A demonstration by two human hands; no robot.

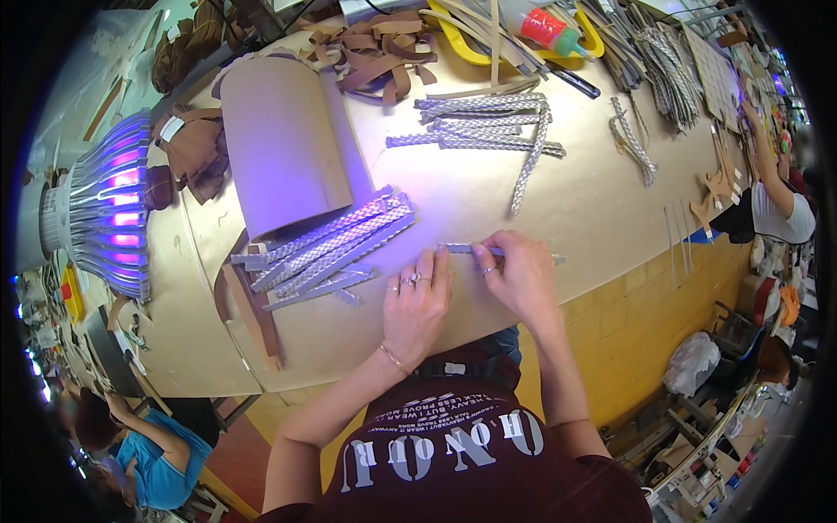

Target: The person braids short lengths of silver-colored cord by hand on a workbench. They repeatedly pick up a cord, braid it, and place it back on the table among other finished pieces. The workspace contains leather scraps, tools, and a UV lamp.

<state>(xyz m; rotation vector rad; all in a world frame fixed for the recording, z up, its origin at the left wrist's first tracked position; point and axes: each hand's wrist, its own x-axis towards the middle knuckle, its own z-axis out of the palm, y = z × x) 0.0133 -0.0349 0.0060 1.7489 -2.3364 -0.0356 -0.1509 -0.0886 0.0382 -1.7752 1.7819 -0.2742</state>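
Observation:
A thin silver braided strip [462,248] lies flat near the front edge of the tan worktable [575,200]. My left hand [417,301], wearing rings and a bracelet, presses its fingertips on the strip's left end. My right hand [516,270] pinches the strip's middle between thumb and fingers; the strip's right tip pokes out past it. Just left of my left hand lies a fanned pile of several similar silver strips [327,248].
A curled brown sheet [283,144] stands behind the pile. More silver strips [488,126] lie mid-table, brown scraps [384,52] and a yellow tray [471,44] at the back. A lit purple lamp [109,205] sits left. Other people work at right and lower left.

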